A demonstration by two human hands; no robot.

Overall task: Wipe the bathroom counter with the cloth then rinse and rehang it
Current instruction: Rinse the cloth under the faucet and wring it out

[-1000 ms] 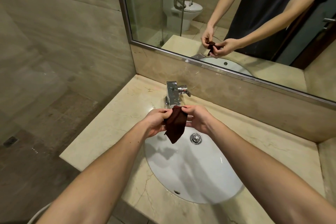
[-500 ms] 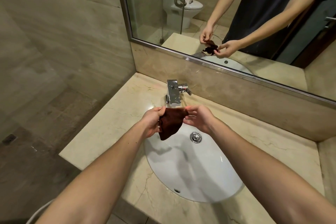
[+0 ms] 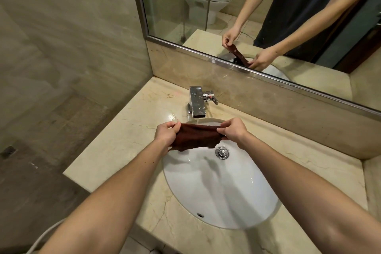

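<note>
A dark brown cloth (image 3: 196,137) is stretched flat between my two hands, just under the spout of the chrome faucet (image 3: 197,102). A thin stream of water falls from the spout onto the cloth's far edge. My left hand (image 3: 167,133) pinches the cloth's left end. My right hand (image 3: 233,130) pinches its right end. Both hands hover over the far rim of the white oval sink (image 3: 224,198), which is set in the beige marble counter (image 3: 123,150).
A chrome drain plug (image 3: 221,152) sits in the basin below the cloth. A framed mirror (image 3: 247,16) runs along the back wall and reflects my arms, the cloth and a toilet. A tiled wall stands at the left, with dark floor below the counter's left edge.
The cloth hung bunched from my fingers a second ago. My hands have moved apart and spread it out wide under the spout.
</note>
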